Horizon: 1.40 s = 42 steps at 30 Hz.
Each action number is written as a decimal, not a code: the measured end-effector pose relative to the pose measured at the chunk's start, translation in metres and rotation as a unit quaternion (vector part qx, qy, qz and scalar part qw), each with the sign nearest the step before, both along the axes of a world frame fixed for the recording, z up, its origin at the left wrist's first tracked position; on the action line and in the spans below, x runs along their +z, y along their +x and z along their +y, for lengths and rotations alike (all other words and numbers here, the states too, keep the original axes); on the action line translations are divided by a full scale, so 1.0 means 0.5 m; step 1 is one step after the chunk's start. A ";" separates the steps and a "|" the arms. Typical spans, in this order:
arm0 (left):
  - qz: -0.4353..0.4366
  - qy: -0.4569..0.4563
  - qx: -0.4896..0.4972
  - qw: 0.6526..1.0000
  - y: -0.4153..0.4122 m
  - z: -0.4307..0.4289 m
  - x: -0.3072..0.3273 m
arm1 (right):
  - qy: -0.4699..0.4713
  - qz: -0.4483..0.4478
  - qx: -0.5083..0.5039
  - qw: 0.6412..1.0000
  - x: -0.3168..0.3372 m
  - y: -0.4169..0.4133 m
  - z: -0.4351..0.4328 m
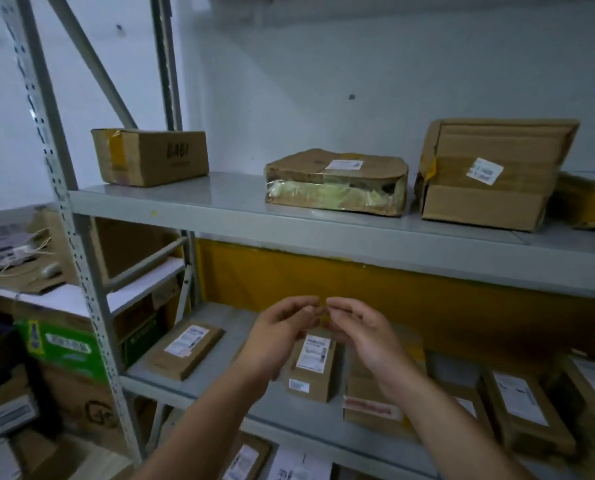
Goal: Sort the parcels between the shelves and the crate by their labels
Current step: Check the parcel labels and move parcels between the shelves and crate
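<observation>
— Grey metal shelving [83, 271] against a pale wall, yellow band [358, 282] behind the lower level. On the upper shelf [220, 209]?
— Holds brown parcels, well apart: closed box [150, 157] at the left, flat taped parcel [336, 181] in the middle with a white label on top, bigger box [486, 174] to the right with its flap raised and a label on the front, one more parcel [587, 202] cut off by the right edge.
— And the lower shelf [235, 336]?
— Carries more labelled parcels: flat parcel [185, 351] lying at the left, small parcel [311, 370] in the middle, low parcel with a red strip [372, 407] just beside that, further parcels [521, 407] to the right, blurred.
— The left hand [278, 341]?
— Hangs raised in front of the small parcel, fingers loosely curled, gripping nothing visible.
— The right hand [368, 337]?
— Mirrors it: fingers loosely curled too, nothing held, tips very near those of the left above the small parcel. Touching or just apart, cannot tell.
— Beside the shelving?
— Green printed carton [64, 348] low at the left, among brown cartons; cardboard and string on a white worktop [60, 301] above.
</observation>
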State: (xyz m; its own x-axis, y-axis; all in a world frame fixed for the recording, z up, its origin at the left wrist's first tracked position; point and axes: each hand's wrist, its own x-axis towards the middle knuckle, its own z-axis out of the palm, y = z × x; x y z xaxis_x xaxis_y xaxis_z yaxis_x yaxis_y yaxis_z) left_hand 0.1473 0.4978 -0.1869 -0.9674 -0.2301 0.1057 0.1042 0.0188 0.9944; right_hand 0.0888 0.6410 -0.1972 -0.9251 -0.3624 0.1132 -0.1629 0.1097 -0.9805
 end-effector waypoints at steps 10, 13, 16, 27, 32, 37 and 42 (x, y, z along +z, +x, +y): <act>0.136 -0.051 -0.108 0.983 -0.096 -0.188 0.183 | -0.094 0.159 -0.156 0.970 0.192 -0.019 -0.107; 0.159 -0.040 -0.099 0.982 -0.149 -0.210 0.229 | -0.067 0.191 -0.238 0.950 0.239 -0.040 -0.102; 0.186 -0.031 -0.061 0.980 -0.201 -0.218 0.261 | -0.010 0.211 -0.290 0.933 0.266 -0.075 -0.082; 0.103 -0.049 0.025 0.993 -0.348 -0.243 0.305 | 0.065 0.178 -0.327 0.926 0.307 -0.170 -0.052; 0.005 -0.054 0.008 0.998 -0.386 -0.251 0.308 | 0.046 0.145 -0.311 0.938 0.313 -0.194 -0.048; -0.022 -0.060 0.033 0.997 -0.391 -0.278 0.319 | 0.016 0.148 -0.311 0.939 0.305 -0.212 -0.061; -0.017 -0.055 0.016 0.998 -0.371 -0.302 0.317 | -0.014 0.139 -0.317 0.938 0.301 -0.228 -0.067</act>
